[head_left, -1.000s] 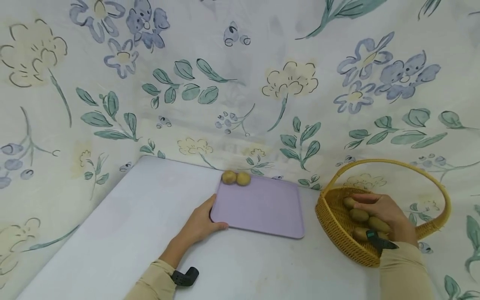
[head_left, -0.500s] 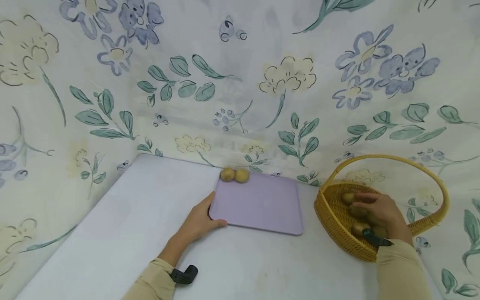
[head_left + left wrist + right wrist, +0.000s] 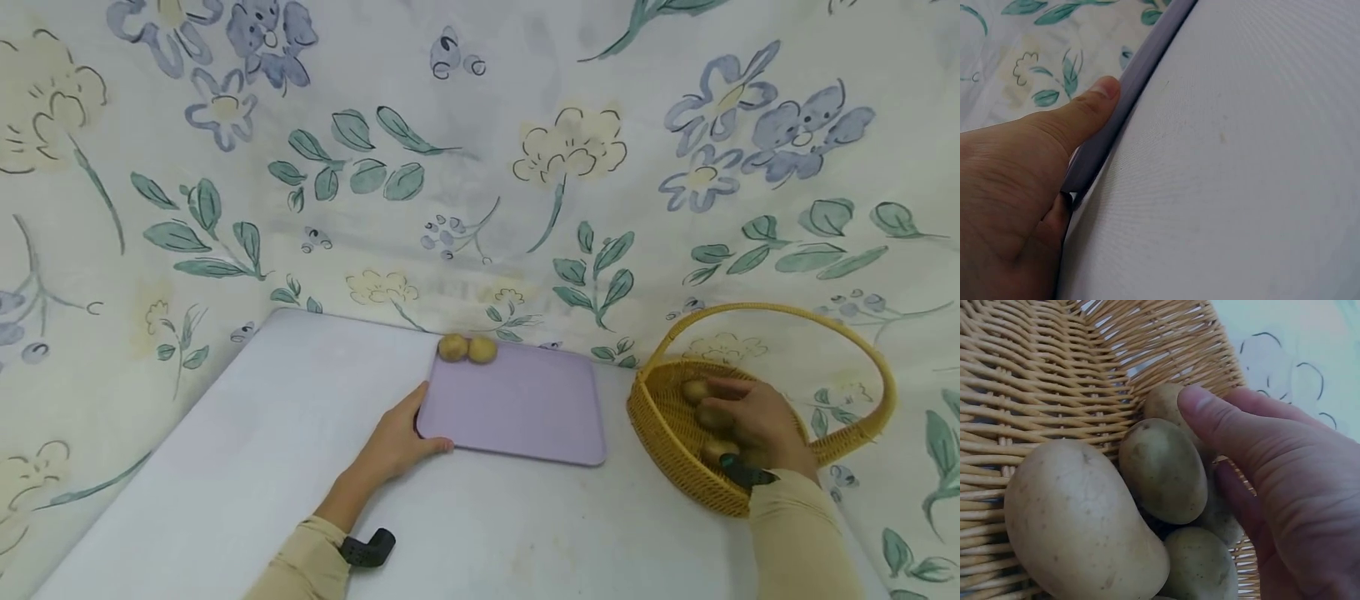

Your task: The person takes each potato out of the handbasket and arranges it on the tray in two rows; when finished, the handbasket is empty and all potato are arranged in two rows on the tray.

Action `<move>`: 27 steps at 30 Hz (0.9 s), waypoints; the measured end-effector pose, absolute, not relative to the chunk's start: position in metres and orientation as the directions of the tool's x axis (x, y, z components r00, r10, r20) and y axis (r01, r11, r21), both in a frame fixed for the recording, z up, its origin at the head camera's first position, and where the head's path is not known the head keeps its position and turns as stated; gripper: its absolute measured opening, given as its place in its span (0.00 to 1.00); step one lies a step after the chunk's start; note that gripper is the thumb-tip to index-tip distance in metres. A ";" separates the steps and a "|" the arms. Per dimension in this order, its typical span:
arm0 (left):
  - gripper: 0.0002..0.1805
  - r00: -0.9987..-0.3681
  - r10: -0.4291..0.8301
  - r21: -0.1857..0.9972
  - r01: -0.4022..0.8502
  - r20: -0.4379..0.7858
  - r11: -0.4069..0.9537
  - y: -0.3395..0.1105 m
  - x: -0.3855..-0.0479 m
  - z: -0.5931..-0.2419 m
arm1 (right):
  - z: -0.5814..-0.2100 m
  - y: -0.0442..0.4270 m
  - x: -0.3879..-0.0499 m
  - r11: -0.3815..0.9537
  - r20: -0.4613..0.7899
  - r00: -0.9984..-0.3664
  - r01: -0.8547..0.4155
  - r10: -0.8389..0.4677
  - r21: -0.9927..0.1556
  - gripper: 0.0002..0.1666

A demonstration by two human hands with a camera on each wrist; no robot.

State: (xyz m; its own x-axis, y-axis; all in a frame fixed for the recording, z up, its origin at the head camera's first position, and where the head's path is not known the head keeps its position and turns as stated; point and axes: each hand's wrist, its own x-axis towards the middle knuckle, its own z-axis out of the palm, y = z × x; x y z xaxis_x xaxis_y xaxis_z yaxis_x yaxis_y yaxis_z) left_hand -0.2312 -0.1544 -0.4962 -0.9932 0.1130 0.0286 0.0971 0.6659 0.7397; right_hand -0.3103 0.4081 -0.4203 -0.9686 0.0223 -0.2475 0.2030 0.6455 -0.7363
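Observation:
In the head view my left hand (image 3: 397,437) holds the near left corner of a lilac tray (image 3: 517,408), its thumb along the front edge and its fingers at the left side. The left wrist view shows that thumb (image 3: 1088,109) against the tray's rim (image 3: 1132,81). Two potatoes (image 3: 453,347) sit side by side in the tray's far left corner. My right hand (image 3: 761,421) is inside a wicker basket (image 3: 678,454), pinching the farthest potato (image 3: 1163,403) between thumb and fingers. The fingertips behind it are hidden. Several other potatoes (image 3: 1079,519) lie below the hand.
The basket's tall arched handle (image 3: 780,308) rises over my right wrist. White table surface (image 3: 525,533) extends in front of the tray and to its left (image 3: 315,375). A floral cloth (image 3: 450,208) hangs behind and at the sides.
The head view has shifted slightly. My right thumb has come around the farthest potato in the basket, with the hand staying inside it. The left hand keeps its hold on the tray.

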 end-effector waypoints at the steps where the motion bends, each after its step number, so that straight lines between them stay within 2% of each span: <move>1: 0.66 -0.993 0.111 0.736 0.099 0.033 0.670 -0.156 -0.231 -0.496 | -0.421 0.407 -0.313 0.648 -0.233 -0.972 0.189 0.018 -0.738 0.46; 7: 0.66 -0.995 0.092 0.726 0.099 0.049 0.680 -0.163 -0.234 -0.494 | -0.419 0.397 -0.326 0.581 -0.202 -0.979 0.179 0.025 -0.794 0.43; 14: 0.66 -0.995 0.097 0.732 0.084 0.024 0.676 -0.159 -0.230 -0.496 | -0.419 0.396 -0.321 0.515 -0.193 -0.980 0.186 0.041 -0.837 0.42; 20: 0.66 -0.994 0.103 0.731 0.088 0.025 0.677 -0.156 -0.229 -0.497 | -0.424 0.398 -0.320 0.577 -0.131 -0.990 0.134 0.047 -0.806 0.41; 27: 0.66 -0.993 0.115 0.725 0.103 0.034 0.681 -0.154 -0.231 -0.499 | -0.430 0.401 -0.317 0.586 -0.174 -0.981 0.190 0.085 -0.787 0.40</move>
State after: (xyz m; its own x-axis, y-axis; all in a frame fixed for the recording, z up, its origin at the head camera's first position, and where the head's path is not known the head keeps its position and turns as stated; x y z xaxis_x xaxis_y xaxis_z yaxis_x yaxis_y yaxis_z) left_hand -0.2309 -0.1541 -0.4991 -0.9928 0.1147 0.0338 0.1033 0.6808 0.7251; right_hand -0.3171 0.4011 -0.4302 -0.9811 0.0849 -0.1739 0.1903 0.5863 -0.7874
